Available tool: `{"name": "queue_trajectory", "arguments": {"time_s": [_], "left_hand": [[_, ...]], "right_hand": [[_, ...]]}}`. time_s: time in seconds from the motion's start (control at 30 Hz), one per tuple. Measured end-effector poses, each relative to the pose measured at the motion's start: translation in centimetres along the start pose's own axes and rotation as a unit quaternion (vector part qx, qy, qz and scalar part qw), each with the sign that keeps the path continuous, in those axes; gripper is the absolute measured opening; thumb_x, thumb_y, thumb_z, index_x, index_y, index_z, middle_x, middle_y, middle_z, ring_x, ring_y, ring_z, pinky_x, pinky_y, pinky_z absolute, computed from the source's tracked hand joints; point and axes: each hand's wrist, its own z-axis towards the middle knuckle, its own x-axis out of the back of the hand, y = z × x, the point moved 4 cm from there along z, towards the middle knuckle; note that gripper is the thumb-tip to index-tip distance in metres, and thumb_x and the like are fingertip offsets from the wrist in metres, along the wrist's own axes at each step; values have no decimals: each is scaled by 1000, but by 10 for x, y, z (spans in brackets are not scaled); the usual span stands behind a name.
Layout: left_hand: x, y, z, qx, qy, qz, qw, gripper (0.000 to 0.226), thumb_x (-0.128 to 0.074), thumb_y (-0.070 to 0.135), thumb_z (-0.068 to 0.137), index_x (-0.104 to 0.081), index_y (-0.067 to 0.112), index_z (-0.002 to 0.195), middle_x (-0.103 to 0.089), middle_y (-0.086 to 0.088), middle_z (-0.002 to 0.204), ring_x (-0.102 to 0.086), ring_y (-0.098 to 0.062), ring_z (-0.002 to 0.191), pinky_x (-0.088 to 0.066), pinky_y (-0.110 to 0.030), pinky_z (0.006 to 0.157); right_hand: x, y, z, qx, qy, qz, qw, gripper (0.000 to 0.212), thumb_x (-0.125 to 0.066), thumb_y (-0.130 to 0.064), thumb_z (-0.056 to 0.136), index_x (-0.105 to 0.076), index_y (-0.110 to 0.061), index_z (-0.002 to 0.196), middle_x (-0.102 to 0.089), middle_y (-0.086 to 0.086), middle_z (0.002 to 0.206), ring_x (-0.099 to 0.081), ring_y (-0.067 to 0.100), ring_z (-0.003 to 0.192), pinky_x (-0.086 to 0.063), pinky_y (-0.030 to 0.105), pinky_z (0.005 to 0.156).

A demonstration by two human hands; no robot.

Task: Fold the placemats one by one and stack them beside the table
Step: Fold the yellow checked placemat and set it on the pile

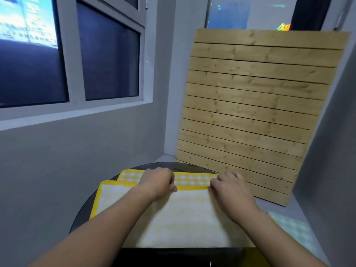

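A yellow checked placemat point(179, 218) with a solid yellow border lies on the small round dark table point(84, 211), its near half turned over so the pale underside faces up. The checked top side shows as a strip at the far edge. My left hand point(158, 183) and my right hand point(229, 187) both pinch the folded-over yellow edge near that strip, fingers closed on the cloth, about a hand's width apart.
A pale green checked placemat point(292, 230) lies low on the right, beside the table. A slatted wooden panel point(248, 105) leans against the wall behind the table. A grey wall with a window point(73, 60) runs along the left.
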Motion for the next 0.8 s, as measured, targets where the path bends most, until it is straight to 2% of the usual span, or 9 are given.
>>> {"name": "queue_trajectory", "arguments": {"time_s": [0.1,0.2,0.27,0.37,0.43,0.57,0.8], "left_hand": [[-31,-19,3,54,9,-89,994,27,-65,41,89,-56,22,73,-66,9,81,-59,-19,86,-36,-31,71],[-60,-38,2,113,43,-192,974,29,-67,44,86,-59,22,69,-61,14,67,-57,-20,83,-40,-29,70],[-72,-47,3,119,51,-213,968,28,-68,45,84,-58,27,65,-64,13,69,-58,-19,86,-46,-31,77],[-83,-55,6,105,60,-209,970,29,-72,45,83,-59,29,62,-66,13,69,-59,-13,85,-46,-33,86],[-90,-60,8,103,63,-215,969,29,-74,44,83,-62,26,63,-64,15,63,-59,-8,80,-45,-33,89],[-100,-69,11,100,66,-249,961,31,-75,46,81,-64,25,62,-65,10,63,-61,-4,74,-46,-34,93],[-102,-73,15,82,25,-239,967,17,-71,45,81,-70,35,67,-67,16,70,-61,-8,89,-42,-40,101]], "right_hand": [[-42,7,10,6,-50,-20,999,25,-85,-21,56,-61,-26,64,-53,-5,60,-56,24,64,-45,35,65],[-70,9,9,-41,-77,42,995,7,-65,-33,79,-67,-28,76,-60,-6,72,-59,22,81,-39,35,82],[-85,11,7,-106,-97,137,980,19,-52,-39,88,-68,-30,84,-64,-8,85,-54,17,94,-32,34,89],[-108,16,3,-170,-149,271,936,20,-60,-44,87,-68,-30,77,-66,-11,87,-54,15,96,-38,34,91],[-120,18,-1,-184,-163,312,918,21,-65,-46,85,-64,-31,70,-63,-10,87,-54,16,95,-41,38,92],[-127,20,-2,-202,-157,318,913,20,-68,-46,85,-62,-33,70,-58,-9,92,-48,14,99,-34,34,91],[-134,26,-3,-222,-150,346,899,18,-73,-40,82,-64,-30,70,-54,-13,98,-46,12,102,-29,32,90]]}}
